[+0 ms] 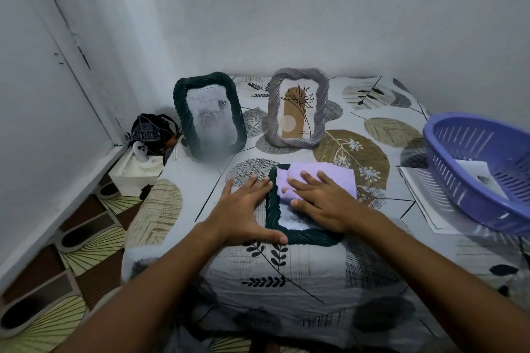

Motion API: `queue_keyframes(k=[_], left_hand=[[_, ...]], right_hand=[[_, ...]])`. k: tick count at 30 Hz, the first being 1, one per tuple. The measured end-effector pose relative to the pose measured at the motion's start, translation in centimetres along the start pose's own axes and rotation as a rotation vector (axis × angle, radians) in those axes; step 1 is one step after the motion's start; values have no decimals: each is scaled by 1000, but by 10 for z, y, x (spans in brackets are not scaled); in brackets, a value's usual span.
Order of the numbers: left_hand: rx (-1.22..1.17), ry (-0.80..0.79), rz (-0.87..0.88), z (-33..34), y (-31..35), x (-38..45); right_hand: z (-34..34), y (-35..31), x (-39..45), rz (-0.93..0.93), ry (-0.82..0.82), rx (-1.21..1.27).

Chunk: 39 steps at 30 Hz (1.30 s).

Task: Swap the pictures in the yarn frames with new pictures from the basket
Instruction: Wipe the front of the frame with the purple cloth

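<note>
Head view: a bed (315,281) with a leaf-patterned sheet, pushed into the corner of a pale room.
Flat frame: a dark green yarn frame (271,210) lies flat on the bed, near its front edge and about midway across.
Cloth: a folded lilac cloth (321,173) lies over the flat frame's far right part.
Left hand: the left hand (243,209) lies flat with fingers spread wide, palm on the sheet, thumb along the flat frame's near edge and fingertips at its left side. It holds nothing.
Right hand: the right hand (324,200) presses flat on the lilac cloth with straight, spread fingers.
Standing frames: a second dark green frame (179,112) stands upright towards the bed's back left corner, its picture pale and blurred. A grey yarn frame (319,112) stands just right of it, showing a brown arch with a line-drawn plant.
Basket: a purple plastic basket (447,178) sits at the bed's right edge, with white paper (476,170) inside and more white sheets (418,195) under it.
Floor: a dark bag (152,130) and a white box (137,173) sit in the room's corner, left of the bed.
</note>
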<state>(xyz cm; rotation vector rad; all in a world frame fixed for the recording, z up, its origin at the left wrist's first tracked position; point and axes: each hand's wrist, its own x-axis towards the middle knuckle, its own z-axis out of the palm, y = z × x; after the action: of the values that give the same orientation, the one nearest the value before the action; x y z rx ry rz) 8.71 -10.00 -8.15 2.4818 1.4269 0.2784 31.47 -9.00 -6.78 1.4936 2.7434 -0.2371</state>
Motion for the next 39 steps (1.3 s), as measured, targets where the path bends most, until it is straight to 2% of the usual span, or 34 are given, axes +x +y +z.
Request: queue_keyframes(k=[4,12,24,32,39], left_hand=[[-18,-1,3,1,-2,1],[-20,-27,5,0,0,1],[11,-10,-21,-1,4,-1],[-14,-30,-23,-3,4,-2],[-2,-24,-30,-4,6,0]], right_hand=[[-3,19,-19,-76,38,-5],[-8,9,22,90,40,-91],[-3,-10,17,54,23,24],[-9,-9,30,119,38,-87],[2,-5,17,21,28,20]])
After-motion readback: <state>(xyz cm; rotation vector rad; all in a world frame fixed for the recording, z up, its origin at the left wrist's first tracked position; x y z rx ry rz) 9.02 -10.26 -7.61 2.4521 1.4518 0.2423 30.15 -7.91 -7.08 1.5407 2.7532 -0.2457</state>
